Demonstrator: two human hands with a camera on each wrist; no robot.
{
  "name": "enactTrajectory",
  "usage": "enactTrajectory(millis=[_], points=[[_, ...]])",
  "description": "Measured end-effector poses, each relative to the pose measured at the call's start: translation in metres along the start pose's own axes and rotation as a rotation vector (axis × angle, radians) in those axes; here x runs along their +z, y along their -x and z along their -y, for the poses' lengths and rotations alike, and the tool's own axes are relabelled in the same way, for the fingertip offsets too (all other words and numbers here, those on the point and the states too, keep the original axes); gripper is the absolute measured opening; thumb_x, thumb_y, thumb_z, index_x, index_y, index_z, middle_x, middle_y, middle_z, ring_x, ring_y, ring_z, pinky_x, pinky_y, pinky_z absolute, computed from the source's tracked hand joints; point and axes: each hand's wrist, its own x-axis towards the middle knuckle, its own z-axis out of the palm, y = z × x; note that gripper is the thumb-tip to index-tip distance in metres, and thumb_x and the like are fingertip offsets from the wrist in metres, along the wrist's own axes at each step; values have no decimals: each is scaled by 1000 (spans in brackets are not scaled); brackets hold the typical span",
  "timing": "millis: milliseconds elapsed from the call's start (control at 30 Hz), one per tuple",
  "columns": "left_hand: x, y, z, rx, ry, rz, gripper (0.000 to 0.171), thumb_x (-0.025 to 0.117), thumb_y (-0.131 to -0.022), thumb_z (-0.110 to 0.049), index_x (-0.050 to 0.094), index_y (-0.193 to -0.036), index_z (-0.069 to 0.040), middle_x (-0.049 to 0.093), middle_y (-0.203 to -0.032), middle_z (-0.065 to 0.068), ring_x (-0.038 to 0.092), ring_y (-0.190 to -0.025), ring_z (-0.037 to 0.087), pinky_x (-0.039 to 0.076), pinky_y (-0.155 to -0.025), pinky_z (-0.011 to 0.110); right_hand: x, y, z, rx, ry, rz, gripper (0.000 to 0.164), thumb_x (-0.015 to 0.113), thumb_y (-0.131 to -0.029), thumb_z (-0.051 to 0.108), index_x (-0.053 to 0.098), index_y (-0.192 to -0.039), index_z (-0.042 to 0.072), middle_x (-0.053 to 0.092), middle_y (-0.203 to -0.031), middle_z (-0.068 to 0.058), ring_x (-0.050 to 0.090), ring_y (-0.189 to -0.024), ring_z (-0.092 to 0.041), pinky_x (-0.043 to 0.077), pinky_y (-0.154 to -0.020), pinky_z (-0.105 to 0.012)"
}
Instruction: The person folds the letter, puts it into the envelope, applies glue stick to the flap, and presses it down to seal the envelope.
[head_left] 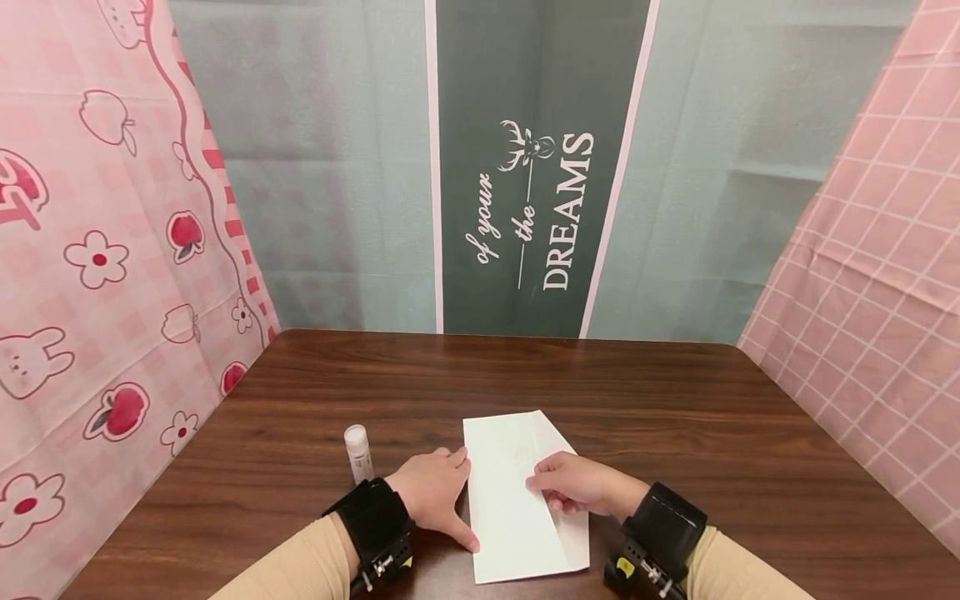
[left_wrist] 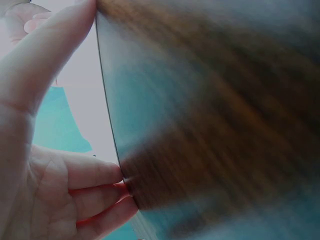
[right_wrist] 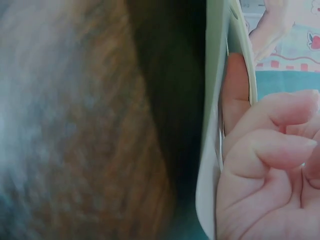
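Observation:
A folded white paper [head_left: 501, 508] lies near the front of the table, its right part a slanted flap. My left hand [head_left: 437, 492] touches the paper's left edge with thumb and fingers spread apart. From the right, my right hand [head_left: 583, 485] pinches the flap's edge. In the right wrist view, one finger [right_wrist: 237, 82] reaches between two layers of the paper, while other fingers curl outside. Left of my left hand stands a white glue stick [head_left: 359, 454] with a translucent cap, its base partly hidden by the wrist band.
The dark wood table [head_left: 637, 392] reaches back to a grey-green curtain [head_left: 337, 167] with a dark lettered panel. Pink patterned cloth [head_left: 97, 333] hangs at the left, pink checked cloth [head_left: 877, 292] at the right. Each wrist wears a black camera band [head_left: 663, 529].

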Motion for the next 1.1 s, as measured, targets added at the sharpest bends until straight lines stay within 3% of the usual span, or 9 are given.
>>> enactTrajectory(millis=[167, 467, 767, 1100], points=[[-1, 0, 0, -1, 1, 3, 105, 64, -58, -78, 52, -130, -2, 48, -136, 12, 48, -118, 21, 44, -91, 32, -1, 1, 0, -20, -17, 44, 23, 57, -92, 15, 51, -71, 10, 46, -53, 5, 39, -45, -4, 29, -44, -17], [-2, 0, 0, 3, 4, 9, 104, 64, -59, -77, 51, -131, -3, 48, -136, 12, 47, -119, 22, 43, -92, 32, 2, 1, -2, 18, -33, -9, 18, 57, -92, 9, 50, -75, 6, 44, -53, 2, 38, -45, -7, 28, -43, -19], [-3, 1, 0, 19, 89, 18, 94, 68, -60, -73, 46, -137, -25, 47, -135, 15, 47, -117, 26, 45, -88, 38, 2, 0, -3, 25, -23, -20, 18, 56, -92, 10, 51, -75, 6, 45, -53, 2, 38, -45, -7, 28, -43, -19], [-6, -1, 0, 17, 71, 44, 91, 67, -60, -73, 47, -137, -28, 48, -135, 15, 48, -116, 26, 45, -87, 39, 4, 1, -3, 32, -29, -30, 17, 57, -92, 10, 51, -77, 5, 45, -54, 1, 39, -46, -8, 28, -44, -20]])
